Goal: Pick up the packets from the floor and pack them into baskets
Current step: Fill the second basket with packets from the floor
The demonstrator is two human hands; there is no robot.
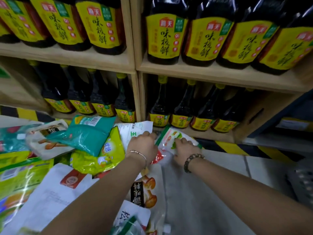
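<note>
Several packets lie heaped on the floor in front of the shelves. My left hand (143, 143) reaches forward with curled fingers at the edge of a white packet with green print (133, 128). My right hand (184, 147) lies on a white and green packet (169, 135) by the shelf foot, fingers curled over it. A teal packet (88, 133), a yellow-green packet (108, 155), a white packet with a red seal (55, 194) and mushroom-print packets (149, 189) lie around my arms. No basket shows clearly.
Wooden shelves (135, 68) hold rows of dark sauce bottles with yellow labels (164, 36) right behind the heap. Black and yellow hazard tape (232, 147) runs along the shelf base. Grey floor tiles (220, 167) spread to the right; a grey perforated object (303, 185) sits at the right edge.
</note>
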